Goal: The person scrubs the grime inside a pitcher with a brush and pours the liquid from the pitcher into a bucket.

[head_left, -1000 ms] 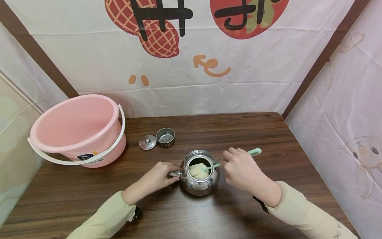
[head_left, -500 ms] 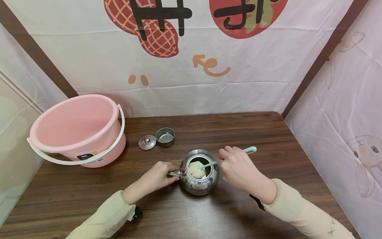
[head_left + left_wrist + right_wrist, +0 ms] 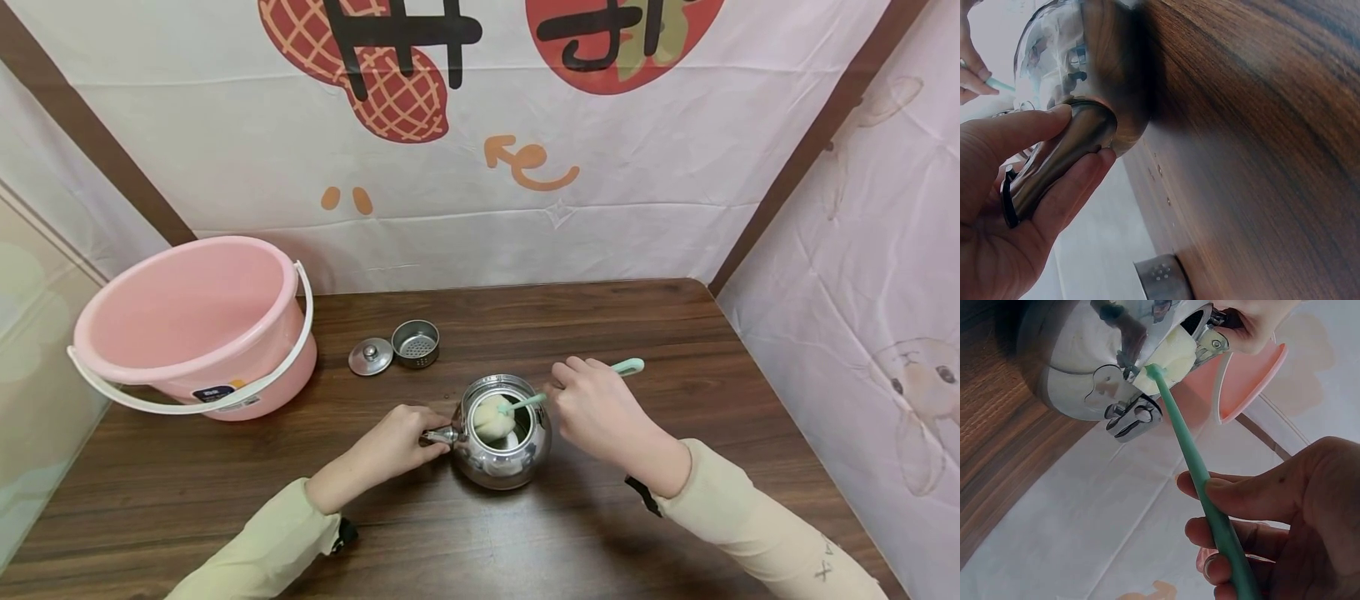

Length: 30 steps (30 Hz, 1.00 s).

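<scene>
A shiny stainless steel teapot (image 3: 501, 473) stands lidless on the table in the head view. My left hand (image 3: 397, 446) holds its tapered spout (image 3: 1063, 156), thumb on one side and fingers on the other. A sponge bottle brush (image 3: 1188, 450) with a mint-green handle is pinched between the thumb and fingers of my right hand (image 3: 600, 414), to the right of the pot. Its pale yellow sponge head (image 3: 492, 419) sits inside the round mouth, against the spout side. The lower part of the sponge is hidden by the pot wall.
Behind the teapot lie a small metal lid (image 3: 371, 357) and a perforated strainer cup (image 3: 416, 345), side by side. A large pink bucket (image 3: 300, 367) with a white handle stands at the left. A printed cloth (image 3: 465, 242) hangs behind the table (image 3: 622, 333).
My right hand has shifted slightly left and up with the brush. The sponge has moved toward the spout side, uncovering more of the pot's inside. My left hand keeps its hold.
</scene>
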### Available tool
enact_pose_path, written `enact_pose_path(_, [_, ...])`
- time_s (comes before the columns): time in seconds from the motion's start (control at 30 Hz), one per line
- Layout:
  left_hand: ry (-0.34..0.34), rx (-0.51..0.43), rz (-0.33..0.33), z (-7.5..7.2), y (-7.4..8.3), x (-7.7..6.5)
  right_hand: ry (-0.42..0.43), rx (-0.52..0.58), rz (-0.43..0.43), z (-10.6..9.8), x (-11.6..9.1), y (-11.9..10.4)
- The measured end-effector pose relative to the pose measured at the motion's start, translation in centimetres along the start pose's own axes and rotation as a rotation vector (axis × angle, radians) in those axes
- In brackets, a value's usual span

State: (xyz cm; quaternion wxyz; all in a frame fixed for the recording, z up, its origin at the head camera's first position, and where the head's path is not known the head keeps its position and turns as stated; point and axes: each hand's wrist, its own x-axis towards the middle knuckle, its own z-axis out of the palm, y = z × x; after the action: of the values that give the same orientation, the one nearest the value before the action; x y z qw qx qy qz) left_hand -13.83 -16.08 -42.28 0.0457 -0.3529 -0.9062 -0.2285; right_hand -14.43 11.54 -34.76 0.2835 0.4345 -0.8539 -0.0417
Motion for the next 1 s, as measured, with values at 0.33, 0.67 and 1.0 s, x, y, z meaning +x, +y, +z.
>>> enact_pose_path(0.33, [0.007, -0.005, 0.001, 0.1, 0.0, -0.1, -0.052, -0.024, 0.015, -0.1, -0.3, 0.3])
enact_pose_path(0.67, [0.001, -0.001, -0.009, 0.0, 0.0, -0.1, -0.065, -0.025, 0.032, -0.7, -0.8, 0.5])
enact_pose_path(1.0, [-0.004, 0.002, -0.010, 0.0, 0.1, 0.0, -0.071, -0.024, 0.035, -1.3, -1.0, 0.5])
